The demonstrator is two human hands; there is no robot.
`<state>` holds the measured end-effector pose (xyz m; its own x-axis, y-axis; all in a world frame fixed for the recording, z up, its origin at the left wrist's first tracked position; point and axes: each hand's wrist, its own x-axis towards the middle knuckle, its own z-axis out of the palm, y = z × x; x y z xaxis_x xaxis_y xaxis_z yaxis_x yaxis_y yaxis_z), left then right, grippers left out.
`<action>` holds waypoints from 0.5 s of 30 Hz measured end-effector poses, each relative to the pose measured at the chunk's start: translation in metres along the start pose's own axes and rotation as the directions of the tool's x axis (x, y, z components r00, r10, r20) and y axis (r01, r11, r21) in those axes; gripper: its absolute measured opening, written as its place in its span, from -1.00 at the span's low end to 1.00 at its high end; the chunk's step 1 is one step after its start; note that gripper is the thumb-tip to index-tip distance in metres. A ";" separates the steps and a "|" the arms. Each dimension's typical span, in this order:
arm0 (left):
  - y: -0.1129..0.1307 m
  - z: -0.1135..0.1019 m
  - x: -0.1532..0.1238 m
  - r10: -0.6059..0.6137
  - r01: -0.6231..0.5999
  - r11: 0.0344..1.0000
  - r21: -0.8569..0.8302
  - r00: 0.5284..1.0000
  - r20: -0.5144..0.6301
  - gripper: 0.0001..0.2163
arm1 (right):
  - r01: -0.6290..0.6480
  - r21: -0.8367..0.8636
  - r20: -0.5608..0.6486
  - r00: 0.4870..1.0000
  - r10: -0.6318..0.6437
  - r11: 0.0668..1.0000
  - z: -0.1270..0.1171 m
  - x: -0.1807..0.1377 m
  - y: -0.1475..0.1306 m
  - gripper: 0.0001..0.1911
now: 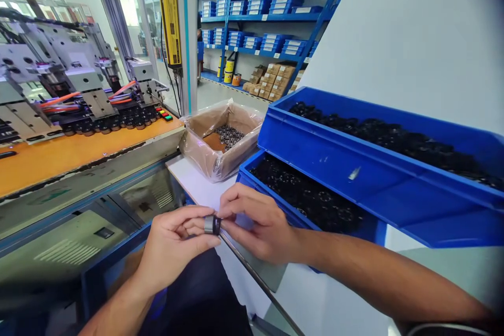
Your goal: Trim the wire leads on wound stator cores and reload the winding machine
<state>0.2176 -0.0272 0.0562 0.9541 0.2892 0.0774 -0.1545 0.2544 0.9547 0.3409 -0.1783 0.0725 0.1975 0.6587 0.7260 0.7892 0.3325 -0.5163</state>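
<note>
My left hand (175, 244) and my right hand (258, 226) meet in front of me, fingers pinched together on a small ring-shaped part (212, 224), silvery on the left and black on the right. Both hands pinch it between thumb and fingertips, just off the near edge of a white table (192, 181). Right beside my right hand sits a lower blue bin (252, 165) full of small black ring parts. A second blue bin (334, 160) rests tilted above it, also filled with black parts.
A plastic-lined cardboard box (220, 139) of small dark metal parts stands on the white table. An assembly machine (79, 89) with orange hoses sits on an orange-topped bench (59, 155) at left. Blue shelving (268, 21) with boxes lines the back wall.
</note>
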 end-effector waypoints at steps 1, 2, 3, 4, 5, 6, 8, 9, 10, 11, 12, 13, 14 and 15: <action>0.000 0.001 0.001 -0.004 0.004 1.000 -0.003 1.000 0.003 -0.64 | -0.001 -0.002 0.002 1.000 0.001 1.000 0.000 0.000 0.000 -0.88; 0.000 0.003 0.002 -0.008 0.008 1.000 -0.009 1.000 0.003 -0.64 | 0.000 -0.005 0.002 1.000 0.000 1.000 0.000 0.000 0.001 -0.88; 0.000 0.004 0.003 -0.012 0.012 1.000 -0.016 1.000 0.002 -0.65 | 0.002 -0.009 0.001 1.000 -0.002 1.000 0.000 0.000 0.001 -0.88; 0.000 0.004 0.004 -0.018 0.018 1.000 -0.021 1.000 0.003 -0.64 | 0.004 -0.013 -0.002 1.000 -0.004 1.000 0.000 0.000 0.002 -0.88; -0.001 0.005 0.005 -0.023 0.023 0.999 -0.024 1.000 0.005 -0.64 | 0.008 -0.016 -0.006 1.000 -0.008 1.000 -0.001 0.000 0.002 -0.88; -0.002 0.005 0.005 -0.026 0.026 0.999 -0.021 1.000 0.005 -0.63 | 0.013 -0.018 -0.010 1.000 -0.013 1.000 -0.001 0.000 0.003 -0.88; -0.003 0.004 0.005 -0.016 0.016 1.000 -0.010 1.000 0.003 -0.62 | 0.027 -0.017 -0.015 1.000 -0.027 0.999 -0.002 0.001 0.003 -0.87; -0.004 0.004 0.005 -0.004 0.004 1.000 -0.004 1.000 0.000 -0.62 | 0.036 -0.010 -0.008 0.999 -0.036 0.999 -0.002 0.001 0.003 -0.86; -0.005 0.004 0.004 0.010 -0.010 1.000 -0.001 1.000 -0.003 -0.63 | 0.046 0.000 0.003 0.999 -0.046 0.999 -0.003 0.001 0.003 -0.84; -0.005 0.003 0.003 0.023 -0.023 1.000 -0.003 1.000 -0.011 -0.64 | 0.055 0.012 0.021 0.998 -0.055 0.998 -0.003 0.001 0.003 -0.81; -0.005 0.003 0.003 0.029 -0.029 1.000 -0.008 0.999 -0.025 -0.65 | 0.063 0.023 0.043 0.997 -0.064 0.998 -0.003 0.001 0.003 -0.77; -0.005 0.003 0.002 0.030 -0.031 0.999 -0.014 0.999 -0.046 -0.65 | 0.075 0.026 0.061 0.995 -0.076 0.997 -0.003 0.001 0.004 -0.73; -0.005 0.004 0.002 0.028 -0.029 0.999 -0.019 0.997 -0.072 -0.66 | 0.091 0.011 0.067 0.994 -0.091 0.996 -0.003 0.001 0.004 -0.70; -0.004 0.004 0.001 0.024 -0.027 0.999 -0.024 0.995 -0.095 -0.66 | 0.115 -0.025 0.060 0.992 -0.113 0.993 -0.002 0.000 0.005 -0.69</action>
<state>0.2206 -0.0316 0.0537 0.9214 0.3819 0.0726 -0.1860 0.2691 0.9450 0.3461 -0.1780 0.0710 0.0721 0.6561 0.7513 0.8207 0.3891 -0.4185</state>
